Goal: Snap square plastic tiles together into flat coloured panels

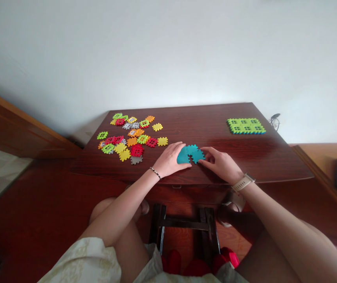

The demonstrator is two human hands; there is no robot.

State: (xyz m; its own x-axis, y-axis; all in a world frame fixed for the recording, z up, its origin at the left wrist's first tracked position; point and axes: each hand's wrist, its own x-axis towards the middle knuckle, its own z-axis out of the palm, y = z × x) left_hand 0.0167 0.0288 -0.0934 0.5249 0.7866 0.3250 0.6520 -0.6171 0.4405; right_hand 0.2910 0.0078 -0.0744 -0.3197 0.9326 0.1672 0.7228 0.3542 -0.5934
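Several teal interlocking puzzle tiles (191, 150) lie flat near the front middle of the table, with a gap visible between the lower ones. My left hand (171, 159) is closed around their left side, thumb at the front edge and fingers at the back. On the right, my right hand (220, 162) grips the right-hand teal tile (198, 155) between thumb and fingers. Part of the left tiles is hidden beneath my left hand.
Loose puzzle tiles in red, yellow, green, orange and grey spread over the table's left side, among them a yellow tile (162, 141). A joined green block (246, 125) with window cut-outs lies at the right back. A dark stool (183, 224) stands below the table (192, 122).
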